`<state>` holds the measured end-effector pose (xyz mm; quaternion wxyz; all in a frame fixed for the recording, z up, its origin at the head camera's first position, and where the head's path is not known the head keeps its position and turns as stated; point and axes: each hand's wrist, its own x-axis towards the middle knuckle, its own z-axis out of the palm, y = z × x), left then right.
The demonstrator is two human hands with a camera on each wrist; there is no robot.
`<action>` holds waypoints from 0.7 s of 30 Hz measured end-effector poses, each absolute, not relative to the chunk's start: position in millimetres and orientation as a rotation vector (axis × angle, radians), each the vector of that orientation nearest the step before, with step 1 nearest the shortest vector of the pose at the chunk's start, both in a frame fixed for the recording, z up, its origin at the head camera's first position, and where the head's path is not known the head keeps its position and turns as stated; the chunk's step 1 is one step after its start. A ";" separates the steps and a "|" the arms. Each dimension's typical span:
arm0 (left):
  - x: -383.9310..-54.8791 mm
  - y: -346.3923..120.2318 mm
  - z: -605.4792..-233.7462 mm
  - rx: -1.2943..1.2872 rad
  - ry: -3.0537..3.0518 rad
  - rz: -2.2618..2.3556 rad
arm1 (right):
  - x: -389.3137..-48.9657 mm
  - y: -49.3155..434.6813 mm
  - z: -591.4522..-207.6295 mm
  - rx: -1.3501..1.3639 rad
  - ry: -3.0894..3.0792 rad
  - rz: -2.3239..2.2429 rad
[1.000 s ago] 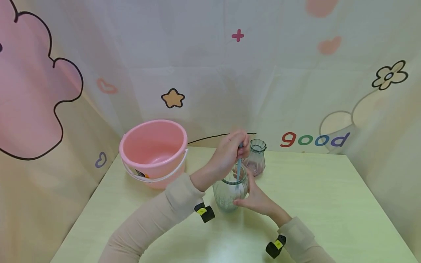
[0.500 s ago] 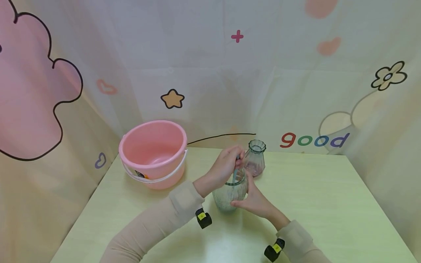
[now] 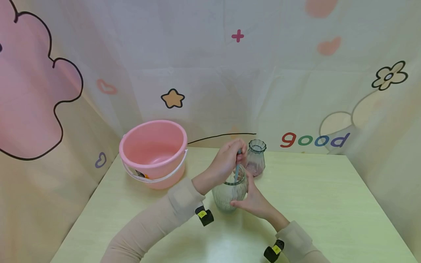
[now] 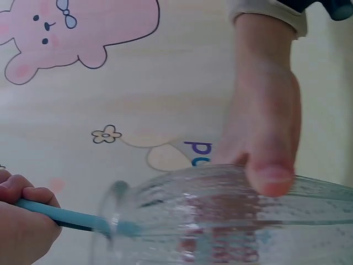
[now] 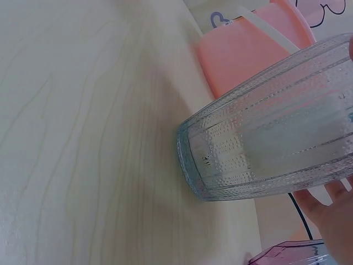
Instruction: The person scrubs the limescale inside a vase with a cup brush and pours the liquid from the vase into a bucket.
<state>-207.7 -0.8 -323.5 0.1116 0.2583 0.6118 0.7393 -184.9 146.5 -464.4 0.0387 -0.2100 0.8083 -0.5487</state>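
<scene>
My left hand (image 3: 224, 162) grips the blue handle of a cup brush (image 3: 237, 172) that reaches down through the mouth of a clear ribbed glass vase (image 3: 225, 199). In the right wrist view a pale block-like brush head (image 5: 292, 132) shows through the glass. My right hand (image 3: 256, 202) holds the vase from its right side, thumb at the front and fingers behind. In the left wrist view the handle (image 4: 66, 215) slants into the mouth, and the right thumb (image 4: 273, 176) lies along the glass wall.
Just behind, to the right, stands a smaller glass vase (image 3: 255, 160) with a wavy rim and pinkish base. A pink bucket (image 3: 152, 155) with a white handle stands at the back left of the pale table (image 3: 322, 204). A printed curtain (image 3: 204, 54) hangs behind.
My left hand drops with the brush deeper into the vase, then rises slightly again. My right hand keeps its hold on the vase, which stays nearly in place.
</scene>
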 end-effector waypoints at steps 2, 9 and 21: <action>-207.1 -1.1 -318.5 0.776 1.768 2.194 | -184.8 145.4 -464.4 -0.646 2.484 -1.688; -203.0 -1.9 -297.5 0.859 1.715 2.261 | -183.9 142.5 -465.3 -0.599 2.503 -1.690; -199.6 -5.1 -268.9 0.927 1.616 2.342 | -179.8 137.4 -463.4 -0.516 2.533 -1.725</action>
